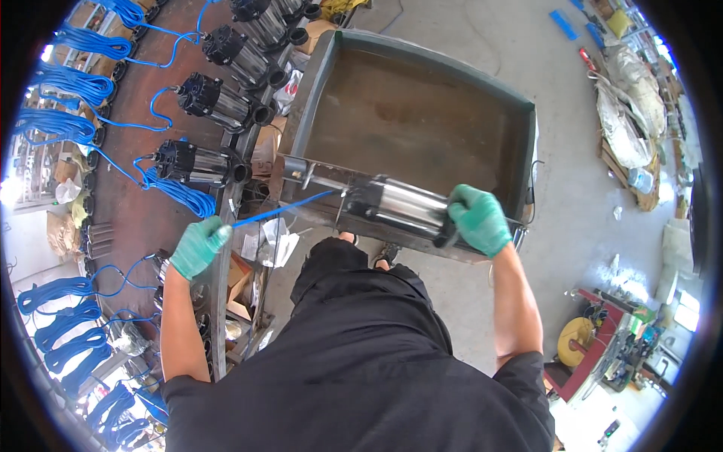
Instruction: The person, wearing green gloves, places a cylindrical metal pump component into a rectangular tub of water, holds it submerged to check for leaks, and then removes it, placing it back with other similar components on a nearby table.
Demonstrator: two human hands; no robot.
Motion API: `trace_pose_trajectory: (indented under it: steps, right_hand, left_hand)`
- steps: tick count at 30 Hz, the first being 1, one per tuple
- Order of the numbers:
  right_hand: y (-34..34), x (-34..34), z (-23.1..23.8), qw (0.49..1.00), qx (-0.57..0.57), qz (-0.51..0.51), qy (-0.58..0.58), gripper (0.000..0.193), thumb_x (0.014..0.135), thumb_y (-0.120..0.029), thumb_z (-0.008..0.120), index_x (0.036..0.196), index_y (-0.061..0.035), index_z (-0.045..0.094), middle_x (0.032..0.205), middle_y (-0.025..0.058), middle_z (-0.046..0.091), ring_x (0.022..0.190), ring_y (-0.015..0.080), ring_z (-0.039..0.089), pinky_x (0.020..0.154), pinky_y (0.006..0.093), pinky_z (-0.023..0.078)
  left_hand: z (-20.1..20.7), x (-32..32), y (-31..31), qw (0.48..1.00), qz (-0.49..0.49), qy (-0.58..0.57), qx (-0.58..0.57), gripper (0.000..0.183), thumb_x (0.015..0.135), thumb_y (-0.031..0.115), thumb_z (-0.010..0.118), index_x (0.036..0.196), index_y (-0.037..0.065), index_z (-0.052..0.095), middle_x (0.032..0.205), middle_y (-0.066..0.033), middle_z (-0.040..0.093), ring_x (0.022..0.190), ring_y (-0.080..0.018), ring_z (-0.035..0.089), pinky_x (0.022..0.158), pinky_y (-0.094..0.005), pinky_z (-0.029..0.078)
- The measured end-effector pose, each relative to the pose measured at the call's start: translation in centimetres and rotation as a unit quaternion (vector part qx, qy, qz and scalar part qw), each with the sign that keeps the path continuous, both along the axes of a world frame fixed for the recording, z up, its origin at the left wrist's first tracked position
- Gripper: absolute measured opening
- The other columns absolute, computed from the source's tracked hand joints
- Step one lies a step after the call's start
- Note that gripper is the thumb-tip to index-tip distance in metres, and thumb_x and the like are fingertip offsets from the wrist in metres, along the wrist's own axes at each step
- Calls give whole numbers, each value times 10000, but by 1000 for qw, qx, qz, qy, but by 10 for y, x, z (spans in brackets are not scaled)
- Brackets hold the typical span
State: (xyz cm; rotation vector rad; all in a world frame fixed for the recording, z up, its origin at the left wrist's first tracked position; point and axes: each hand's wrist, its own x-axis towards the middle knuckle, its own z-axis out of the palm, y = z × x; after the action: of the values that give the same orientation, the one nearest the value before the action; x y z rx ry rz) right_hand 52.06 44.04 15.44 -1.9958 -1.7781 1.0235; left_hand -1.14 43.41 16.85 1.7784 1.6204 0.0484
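A steel-and-black submersible pump (pixel 399 205) lies on its side along the near edge of a water-filled metal tank (pixel 305 113). My right hand (pixel 480 220), in a green glove, is closed around the pump's black right end. From the pump's left end a blue cable (pixel 280 211) runs taut down to the left. My left hand (pixel 200 247), gloved in green too, grips that cable between its closed fingers. The pump looks slightly blurred. My right fingers are partly hidden behind the glove's back.
Several similar pumps (pixel 197 162) line the reddish-brown bench (pixel 135 181) on the left, joined to coiled blue cables (pixel 184 194). White sacks (pixel 629 105) lie on the floor at right. A red stand with a yellow reel (pixel 575 341) is at lower right. Papers (pixel 279 245) hang near the bench.
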Motion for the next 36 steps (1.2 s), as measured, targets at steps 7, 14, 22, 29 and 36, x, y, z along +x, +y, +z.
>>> trace_pose_trajectory:
  steps: [7, 14, 22, 29, 36]
  right_hand:
    - [29, 34, 33, 995, 63, -46, -67, 102, 840, -80, 618, 912, -39, 678, 827, 193, 695, 751, 339, 682, 706, 403, 527]
    - [91, 27, -35, 969, 5, 19, -245, 195, 886, -234, 603, 1006, -99, 676, 946, 199, 722, 922, 398, 688, 824, 482, 535]
    - [126, 19, -138, 957, -59, 31, -281, 356, 905, -280, 622, 1230, -136, 613, 1186, 189, 691, 1080, 389, 672, 910, 487, 536]
    - [144, 11, -180, 961, -43, -9, -271, 434, 903, -241, 655, 1311, -150, 541, 1323, 150, 586, 1095, 403, 660, 901, 501, 544]
    - [150, 4, -201, 961, -27, -15, -273, 473, 898, -224, 671, 1336, -126, 520, 1375, 173, 555, 1066, 413, 672, 882, 506, 556]
  left_hand:
    - [-39, 103, 65, 981, -87, 33, 171, 418, 994, 458, 579, 817, 84, 641, 708, -181, 626, 708, -417, 635, 620, -511, 477]
    - [-114, 180, 141, 963, -138, 7, 230, 363, 996, 426, 573, 862, 100, 661, 854, -150, 668, 814, -394, 659, 717, -499, 521]
    - [-164, 194, 168, 977, -101, 106, 156, 403, 1005, 446, 513, 908, 112, 716, 956, -134, 697, 906, -375, 674, 820, -487, 545]
    - [-165, 197, 173, 981, -88, 139, 105, 391, 996, 430, 521, 915, 104, 720, 960, -143, 707, 923, -381, 678, 838, -494, 545]
    - [-166, 203, 178, 982, -71, 166, 55, 397, 992, 434, 522, 954, 101, 734, 1018, -150, 719, 963, -383, 680, 861, -493, 544]
